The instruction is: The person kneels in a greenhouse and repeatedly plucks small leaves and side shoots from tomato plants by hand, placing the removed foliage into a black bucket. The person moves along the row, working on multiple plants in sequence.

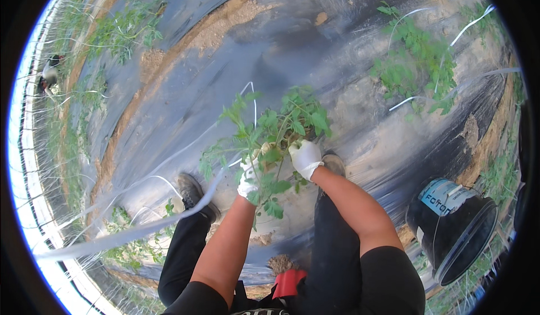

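A young tomato plant (291, 116) with several leafy stems stands in front of me, between my two feet. My left hand (249, 173), in a white glove, is partly hidden by leaves; its curled fingers grip part of the plant beside a white plastic twine (255, 108). Close to the plant's lower stems is my right hand (304, 157), gloved too, its fingers bent and closed on the growth there. What lies inside the fingertips is hidden. Another length of twine (139, 230) runs blurred across the lower left, near the camera.
Dark plastic mulch film (211, 87), dusted with soil, covers the ground. A black bucket (451, 235) lies tipped at the right. More tomato plants (417, 62) with twine stand at upper right and left. A red object (289, 283) is at my waist. Another person (50, 74) is far left.
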Motion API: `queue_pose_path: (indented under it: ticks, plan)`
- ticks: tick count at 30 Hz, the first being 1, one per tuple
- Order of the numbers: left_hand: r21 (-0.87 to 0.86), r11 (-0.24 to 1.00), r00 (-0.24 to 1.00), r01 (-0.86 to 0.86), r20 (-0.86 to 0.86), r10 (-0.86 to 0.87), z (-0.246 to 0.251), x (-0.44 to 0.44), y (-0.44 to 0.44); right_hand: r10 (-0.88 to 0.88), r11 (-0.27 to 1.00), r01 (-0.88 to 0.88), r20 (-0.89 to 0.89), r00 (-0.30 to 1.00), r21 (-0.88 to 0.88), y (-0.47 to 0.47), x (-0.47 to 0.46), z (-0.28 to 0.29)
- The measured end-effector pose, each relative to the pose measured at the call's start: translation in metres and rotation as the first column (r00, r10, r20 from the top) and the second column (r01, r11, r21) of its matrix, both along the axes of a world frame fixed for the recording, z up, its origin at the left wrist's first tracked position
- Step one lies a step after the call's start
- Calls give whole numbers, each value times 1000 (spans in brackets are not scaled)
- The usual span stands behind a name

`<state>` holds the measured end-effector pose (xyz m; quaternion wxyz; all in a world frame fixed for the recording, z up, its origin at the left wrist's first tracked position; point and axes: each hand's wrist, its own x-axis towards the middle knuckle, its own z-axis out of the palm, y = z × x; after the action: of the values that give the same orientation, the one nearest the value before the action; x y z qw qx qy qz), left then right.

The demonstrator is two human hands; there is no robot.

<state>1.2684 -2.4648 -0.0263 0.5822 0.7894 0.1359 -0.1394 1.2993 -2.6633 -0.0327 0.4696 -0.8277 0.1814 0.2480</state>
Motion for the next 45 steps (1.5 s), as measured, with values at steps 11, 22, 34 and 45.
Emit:
queue_pose_path:
  ticks: [11, 22, 34, 45]
  plan:
    - [-329, 866, 871, -376, -445, 209, 100, 36, -53, -165, 959, 221, 288, 943, -177, -21, -16, -12]
    - [-301, 900, 881, -315, -446, 159, 100, 33, -45, 105, 989, -65, 315, 943, -136, -35, 2, 10]
    - [-48, 980, 981, 191, -16, -192, 64, 25, -16, 472, 876, -477, -82, 878, -69, -12, 58, 36]
    - [-280, 913, 887, -296, -436, 154, 102, 33, -38, -313, 790, 377, -212, 926, 483, -33, -11, -49]
